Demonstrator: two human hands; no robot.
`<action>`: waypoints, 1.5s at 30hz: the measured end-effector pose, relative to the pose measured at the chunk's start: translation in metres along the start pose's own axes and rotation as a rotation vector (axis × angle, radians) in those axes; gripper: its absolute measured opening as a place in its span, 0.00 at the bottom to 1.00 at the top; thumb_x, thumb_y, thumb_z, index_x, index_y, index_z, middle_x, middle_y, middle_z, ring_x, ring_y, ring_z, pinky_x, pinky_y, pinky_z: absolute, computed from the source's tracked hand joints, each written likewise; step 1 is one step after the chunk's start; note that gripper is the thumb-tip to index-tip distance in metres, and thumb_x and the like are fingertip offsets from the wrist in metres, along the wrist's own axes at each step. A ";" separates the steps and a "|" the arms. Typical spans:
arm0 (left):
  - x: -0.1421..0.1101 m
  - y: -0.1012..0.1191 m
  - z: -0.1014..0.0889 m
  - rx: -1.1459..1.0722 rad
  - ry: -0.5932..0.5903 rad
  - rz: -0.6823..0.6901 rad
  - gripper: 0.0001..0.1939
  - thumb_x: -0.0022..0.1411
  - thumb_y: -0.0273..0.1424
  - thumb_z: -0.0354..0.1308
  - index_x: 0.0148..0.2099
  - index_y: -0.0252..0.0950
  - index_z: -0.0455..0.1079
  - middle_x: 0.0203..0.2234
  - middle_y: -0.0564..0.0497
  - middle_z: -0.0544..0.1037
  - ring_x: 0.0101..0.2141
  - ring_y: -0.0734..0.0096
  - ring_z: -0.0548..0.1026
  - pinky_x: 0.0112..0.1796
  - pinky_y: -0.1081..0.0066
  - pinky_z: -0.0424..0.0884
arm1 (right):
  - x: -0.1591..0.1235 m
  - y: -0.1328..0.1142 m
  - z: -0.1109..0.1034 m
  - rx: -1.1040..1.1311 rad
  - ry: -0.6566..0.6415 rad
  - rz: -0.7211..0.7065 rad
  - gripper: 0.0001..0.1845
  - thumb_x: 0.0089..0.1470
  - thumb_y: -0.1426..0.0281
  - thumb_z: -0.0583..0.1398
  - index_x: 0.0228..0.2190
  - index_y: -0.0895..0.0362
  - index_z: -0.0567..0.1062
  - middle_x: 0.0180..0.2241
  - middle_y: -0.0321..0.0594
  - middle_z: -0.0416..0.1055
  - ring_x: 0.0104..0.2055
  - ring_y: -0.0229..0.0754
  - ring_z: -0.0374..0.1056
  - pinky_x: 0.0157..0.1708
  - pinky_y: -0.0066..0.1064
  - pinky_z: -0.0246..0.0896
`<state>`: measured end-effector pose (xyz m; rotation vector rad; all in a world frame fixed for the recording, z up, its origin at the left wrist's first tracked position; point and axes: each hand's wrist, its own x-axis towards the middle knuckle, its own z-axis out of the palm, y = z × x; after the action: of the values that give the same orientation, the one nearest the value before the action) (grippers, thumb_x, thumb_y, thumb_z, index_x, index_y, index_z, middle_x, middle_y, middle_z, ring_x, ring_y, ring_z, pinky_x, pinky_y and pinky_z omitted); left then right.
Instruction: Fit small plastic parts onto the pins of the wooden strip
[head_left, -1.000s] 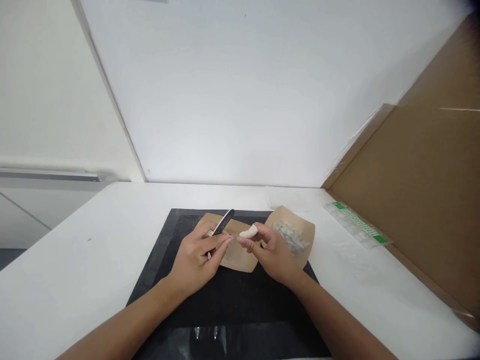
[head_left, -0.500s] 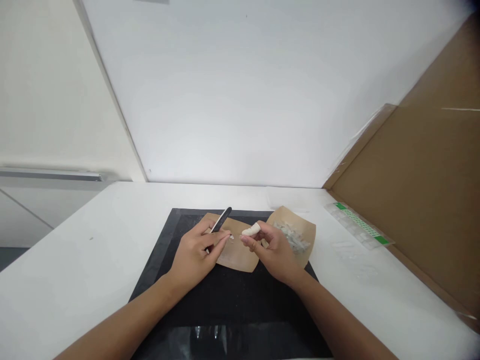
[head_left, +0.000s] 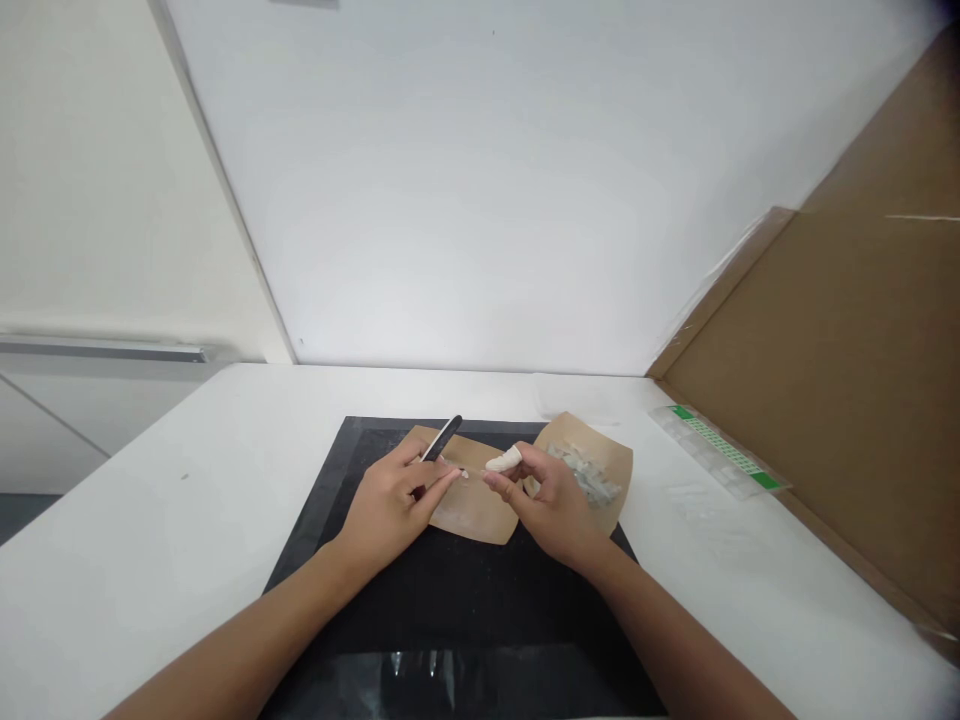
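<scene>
Head view shows me the left hand [head_left: 385, 506] holding a black-and-white tool [head_left: 443, 437], while whether the right hand [head_left: 559, 508] pinches anything, I cannot tell.

A slim black-and-white pen-like tool [head_left: 444, 436] shows in the left hand [head_left: 386, 505]; an off-white finger sleeve [head_left: 503, 459] covers a fingertip of the right hand [head_left: 556, 508]. Between the hands lies a plain tan paper sheet [head_left: 476, 515]; just beyond the right hand, a tan paper sheet with pale grey-green, translucent shreds [head_left: 592, 478]. The flat mat [head_left: 480, 600] beneath both hands is black (shiny along its near strip). Well right of the right hand, a clear plastic strip [head_left: 727, 455] bears a green-and-white grid.
</scene>
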<state>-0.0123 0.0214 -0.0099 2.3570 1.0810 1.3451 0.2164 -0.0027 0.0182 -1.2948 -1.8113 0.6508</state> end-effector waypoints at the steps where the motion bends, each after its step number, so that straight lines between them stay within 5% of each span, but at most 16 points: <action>1: 0.000 0.000 0.000 -0.003 0.000 -0.014 0.09 0.72 0.31 0.60 0.42 0.39 0.83 0.36 0.49 0.79 0.33 0.70 0.77 0.35 0.72 0.74 | 0.000 0.000 0.000 -0.007 0.002 -0.003 0.16 0.64 0.56 0.64 0.29 0.53 0.73 0.27 0.34 0.75 0.29 0.40 0.70 0.30 0.31 0.61; 9: 0.000 -0.001 0.000 -0.022 0.008 -0.092 0.11 0.75 0.32 0.56 0.49 0.38 0.80 0.39 0.47 0.79 0.31 0.72 0.79 0.27 0.76 0.74 | 0.000 0.004 -0.001 -0.091 0.010 -0.052 0.15 0.64 0.58 0.64 0.29 0.52 0.73 0.27 0.35 0.76 0.30 0.42 0.71 0.32 0.34 0.63; 15: 0.000 -0.003 0.001 -0.055 0.023 -0.035 0.09 0.70 0.35 0.63 0.41 0.39 0.84 0.31 0.50 0.80 0.26 0.74 0.76 0.25 0.76 0.73 | 0.001 0.005 0.000 -0.169 -0.004 -0.083 0.18 0.65 0.58 0.62 0.26 0.52 0.68 0.26 0.36 0.73 0.29 0.43 0.70 0.32 0.36 0.61; 24: 0.001 -0.008 0.000 0.000 0.012 -0.047 0.08 0.68 0.36 0.66 0.38 0.39 0.83 0.28 0.52 0.79 0.27 0.73 0.75 0.29 0.75 0.70 | 0.001 0.016 0.001 -0.336 0.041 -0.123 0.20 0.66 0.59 0.61 0.26 0.51 0.62 0.27 0.37 0.73 0.31 0.45 0.69 0.33 0.38 0.59; 32: 0.003 -0.004 -0.005 0.033 0.005 -0.086 0.14 0.75 0.34 0.55 0.42 0.37 0.82 0.32 0.48 0.80 0.33 0.67 0.76 0.36 0.70 0.71 | 0.001 0.016 0.002 -0.344 0.078 -0.105 0.19 0.66 0.60 0.61 0.27 0.52 0.62 0.27 0.36 0.73 0.30 0.44 0.70 0.32 0.35 0.59; 45: 0.006 0.001 -0.006 0.089 -0.056 -0.199 0.18 0.73 0.36 0.54 0.29 0.38 0.62 0.24 0.56 0.65 0.26 0.71 0.66 0.30 0.70 0.60 | 0.000 0.017 0.001 -0.323 0.051 -0.045 0.20 0.65 0.58 0.62 0.26 0.52 0.62 0.27 0.34 0.74 0.30 0.43 0.71 0.31 0.34 0.60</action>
<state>-0.0150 0.0238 -0.0018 2.2616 1.3431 1.1773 0.2242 0.0032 0.0044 -1.4588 -1.9529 0.3049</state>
